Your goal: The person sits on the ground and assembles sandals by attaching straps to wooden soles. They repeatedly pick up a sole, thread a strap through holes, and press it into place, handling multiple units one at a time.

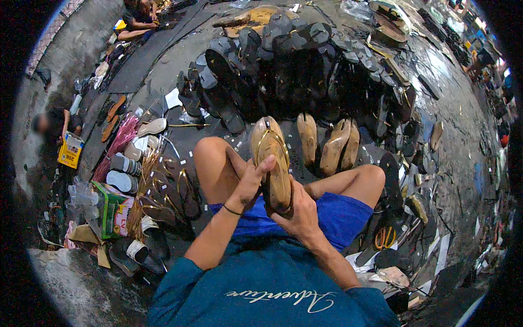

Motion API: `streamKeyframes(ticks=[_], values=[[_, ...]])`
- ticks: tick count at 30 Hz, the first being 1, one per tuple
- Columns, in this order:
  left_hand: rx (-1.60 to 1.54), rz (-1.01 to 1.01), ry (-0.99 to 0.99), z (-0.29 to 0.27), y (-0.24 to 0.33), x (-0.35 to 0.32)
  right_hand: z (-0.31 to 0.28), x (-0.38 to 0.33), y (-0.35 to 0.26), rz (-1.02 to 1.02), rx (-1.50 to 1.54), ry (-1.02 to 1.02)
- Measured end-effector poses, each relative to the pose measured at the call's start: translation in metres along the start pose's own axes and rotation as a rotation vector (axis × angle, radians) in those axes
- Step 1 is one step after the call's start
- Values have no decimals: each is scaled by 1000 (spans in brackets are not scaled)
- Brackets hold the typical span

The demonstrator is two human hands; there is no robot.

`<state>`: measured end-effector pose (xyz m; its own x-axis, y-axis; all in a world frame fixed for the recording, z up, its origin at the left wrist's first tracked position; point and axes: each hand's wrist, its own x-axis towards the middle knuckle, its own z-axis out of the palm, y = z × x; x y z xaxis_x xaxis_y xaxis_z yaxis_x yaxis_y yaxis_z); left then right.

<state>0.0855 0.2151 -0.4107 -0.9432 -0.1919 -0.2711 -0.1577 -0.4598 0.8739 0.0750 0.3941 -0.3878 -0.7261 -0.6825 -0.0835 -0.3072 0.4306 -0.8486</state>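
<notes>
Between my bent knees I hold a wooden shoe last (pixel 279 185), its toe pointing away from me. A thin gold strap (pixel 282 143) loops over its front part. My left hand (pixel 251 180) grips the last from the left side, thumb lying across the strap's side. Around the heel end wrap the fingers of my right hand (pixel 303 210). Whether a sole lies under the last is hidden. Just ahead to the right stand more wooden lasts, one alone (pixel 306 140) and a pair (pixel 334 148) side by side.
A large heap of black soles (pixel 239 82) curves across the floor ahead. At left lie pink strands (pixel 121 143), a green package (pixel 114 211) and dark sandals with gold straps (pixel 173 188). Orange loops (pixel 385 238) lie at right. Another person (pixel 140 22) sits far left.
</notes>
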Motion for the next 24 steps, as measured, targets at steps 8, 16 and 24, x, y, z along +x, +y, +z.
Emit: streamKeyframes(ticks=[8,16,24], values=[[-62,-115,-257,14,27,-71,5,-52,22,209,1013,-92],[-148,-169,-240,31,41,-134,1,-106,4,363,1107,-182],[-101,268,-452,35,23,-122,-7,-70,-30,608,1145,-270]])
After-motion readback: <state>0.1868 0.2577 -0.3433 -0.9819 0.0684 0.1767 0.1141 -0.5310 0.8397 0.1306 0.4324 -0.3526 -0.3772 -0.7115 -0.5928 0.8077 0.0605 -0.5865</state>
